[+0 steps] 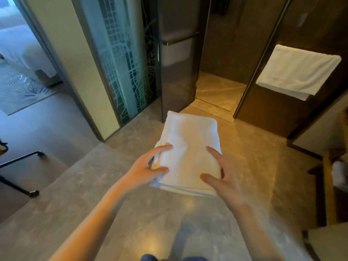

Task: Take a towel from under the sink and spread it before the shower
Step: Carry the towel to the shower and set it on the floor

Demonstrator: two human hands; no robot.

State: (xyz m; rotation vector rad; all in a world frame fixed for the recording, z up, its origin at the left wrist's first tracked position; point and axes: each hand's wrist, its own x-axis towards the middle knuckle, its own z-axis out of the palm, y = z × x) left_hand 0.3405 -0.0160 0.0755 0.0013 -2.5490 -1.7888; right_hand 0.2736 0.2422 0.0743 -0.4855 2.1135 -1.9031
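Beneath the two grips, a grey stone-patterned floor (90, 208) is spreading out and catching a warm yellow glow to the right of the right grip. The left grip (150, 166) and the right grip (220, 178) are holding a folded white towel (188, 144) between them in the air. Each has thumb and forefinger lying spread on top, the other fingers going out of sight round its near edges. The towel is reaching away from the grips toward the shower. Left of the left grip, black metal legs (18, 166) are standing on the floor. Just beyond the towel, the shower doorway (220, 91) is standing open, its pale floor glowing. Beyond the left grip, a dark glass door (178, 72) is carrying a bar handle (180, 40). Further left a patterned glass panel (128, 63) is standing, and past it a doorway is giving onto a room with a carpet (22, 89) and a bed (18, 44). Beyond and to the right of the right grip, a second white towel (299, 72) is hanging on the dark wall.
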